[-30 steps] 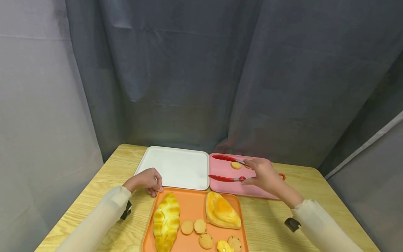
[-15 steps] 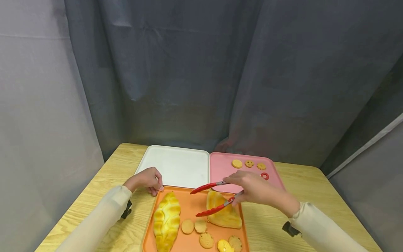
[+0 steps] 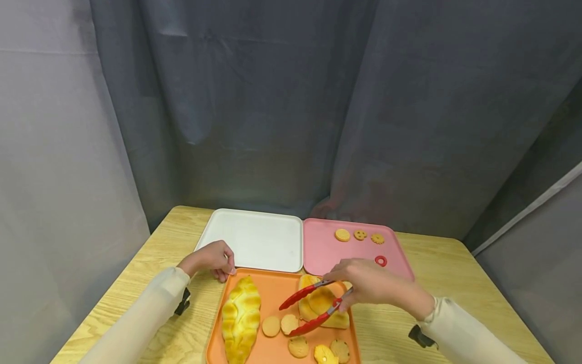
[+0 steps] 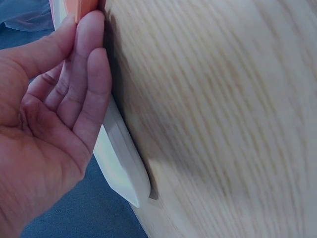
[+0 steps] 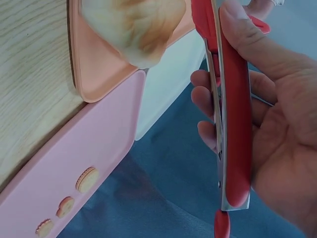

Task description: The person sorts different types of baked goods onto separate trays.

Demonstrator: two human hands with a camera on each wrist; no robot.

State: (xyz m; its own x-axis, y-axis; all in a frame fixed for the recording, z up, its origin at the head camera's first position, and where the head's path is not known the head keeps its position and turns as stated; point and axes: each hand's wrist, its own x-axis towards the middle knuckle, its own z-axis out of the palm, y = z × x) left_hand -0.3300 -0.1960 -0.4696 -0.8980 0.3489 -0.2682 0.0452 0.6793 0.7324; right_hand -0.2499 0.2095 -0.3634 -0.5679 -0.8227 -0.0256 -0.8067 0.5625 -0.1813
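My right hand (image 3: 377,285) holds a pair of red-tipped tongs (image 5: 237,134) with their arms spread. In the head view the tongs hang over the orange tray (image 3: 277,290). One red tip is beside a round cookie (image 3: 289,323); contact cannot be told. Behind the tongs, partly hidden, lies a wedge-shaped bread (image 3: 334,319). A long braided bread (image 3: 241,318) fills the tray's left side. Other round cookies (image 3: 271,327) and a yellow ring-shaped piece (image 3: 324,354) lie nearby. My left hand (image 3: 212,259) pinches the tray's far left corner between thumb and fingers.
A white tray (image 3: 254,242) sits behind the orange one. To its right is a pink tray (image 3: 320,247) bearing three small cookies (image 3: 360,235) in a row. The wooden table (image 3: 432,283) extends on both sides, and grey curtains (image 3: 273,101) hang behind it.
My right hand has brought the spread tongs from over the pink tray, nearer and down, to the cookies on the orange tray. My left hand keeps its place at the tray corner.
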